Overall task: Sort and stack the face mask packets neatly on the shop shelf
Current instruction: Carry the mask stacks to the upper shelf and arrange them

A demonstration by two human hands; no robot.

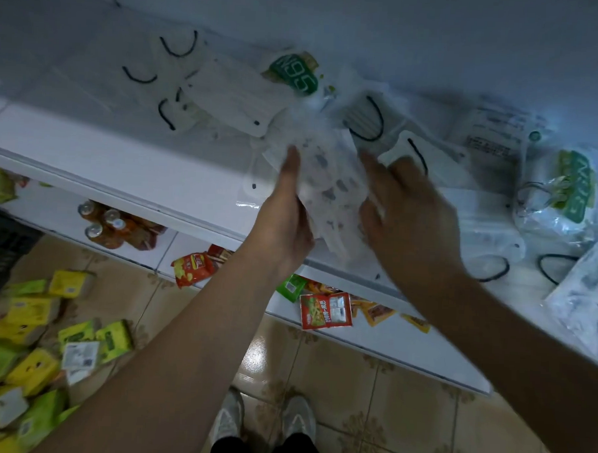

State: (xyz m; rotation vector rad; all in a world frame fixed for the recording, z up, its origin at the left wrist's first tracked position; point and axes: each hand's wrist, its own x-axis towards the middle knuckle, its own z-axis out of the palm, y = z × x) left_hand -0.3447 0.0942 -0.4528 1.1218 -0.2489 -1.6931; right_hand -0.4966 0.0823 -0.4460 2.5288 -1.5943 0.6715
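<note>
White shelf (129,157) carries scattered packets; left hand (284,222) grips the spotted packet (327,179), long axis 12-to-6, while right hand (411,210), fingers spread, touches its 3 o'clock edge.

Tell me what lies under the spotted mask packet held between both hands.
The spotted mask packet overlaps clear packets of white masks at the shelf edge. The left hand and right hand cover its lower part, so anything beneath there is hidden.

Bare forearms — grey trainers (265,420), dark trousers (267,451).
</note>
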